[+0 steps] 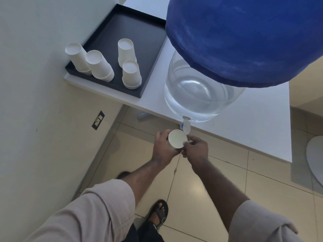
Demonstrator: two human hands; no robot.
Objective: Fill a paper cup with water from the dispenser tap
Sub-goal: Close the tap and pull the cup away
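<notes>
A white paper cup [176, 137] stands upright in my left hand [163, 149], held just below and left of the dispenser tap [185, 126]. The tap sticks out from the foot of a clear water jug [197, 95] under a blue cover [244, 39], over the white table's front edge. My right hand [195, 151] pinches something small and white at the cup's right rim, beneath the tap; what it grips is too small to tell. The cup's inside looks pale; no water stream shows.
A black tray [125, 27] on the white table [244, 133] holds several stacks of upside-down paper cups [130, 75]. A wall with a socket [98, 120] is on the left. Tiled floor lies below, with my sandalled foot [160, 213]. A white round object [316, 158] is at the right edge.
</notes>
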